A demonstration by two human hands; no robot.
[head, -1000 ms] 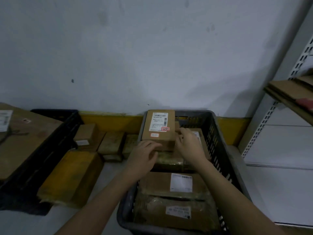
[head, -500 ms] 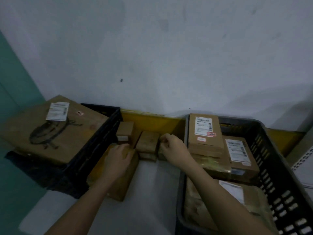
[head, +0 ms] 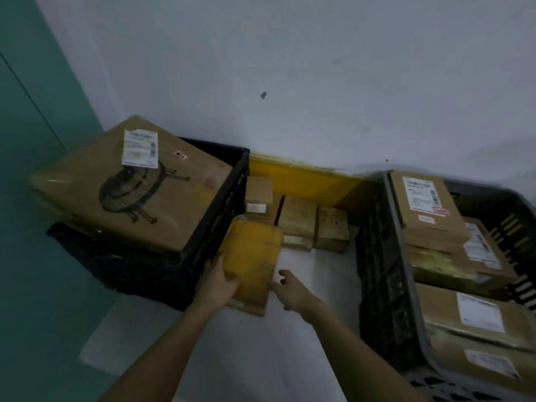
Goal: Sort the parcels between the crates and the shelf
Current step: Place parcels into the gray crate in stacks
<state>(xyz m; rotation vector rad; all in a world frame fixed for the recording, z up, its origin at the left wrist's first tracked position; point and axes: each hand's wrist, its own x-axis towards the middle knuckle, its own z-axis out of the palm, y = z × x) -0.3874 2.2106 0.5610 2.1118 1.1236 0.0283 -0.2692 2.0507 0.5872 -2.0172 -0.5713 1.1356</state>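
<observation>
1. Now we're on the yellow parcel (head: 252, 264): it lies flat on the pale floor (head: 290, 358), between the black crate (head: 214, 227) on our left and the grey crate (head: 403, 285) on our right.
2. Its long axis runs away from us toward the wall, slightly tilted; the near short end points at our hands and the far end is close to the row of small boxes (head: 298, 219).
3. Our left hand (head: 216, 282) rests on the parcel's near left corner, fingers laid over the top face and the thumb on the crate side. It looks like a loose hold and not a firm clamp.
4. Our right hand (head: 291, 291) is just beside the parcel's near right edge, fingers relaxed and spread, holding nothing. We cannot tell whether the fingertips touch the edge.
5. The left hand is therefore the nearer one, already on the parcel; the right sits a little to the right of it.
6. Our judgement: the lift needs the right hand to close in leftward onto the long right side, so both hands bracket the short width.
7. The left side is tight against the black crate, which already carries a large brown box (head: 136, 184), so there is little finger room there.
</observation>
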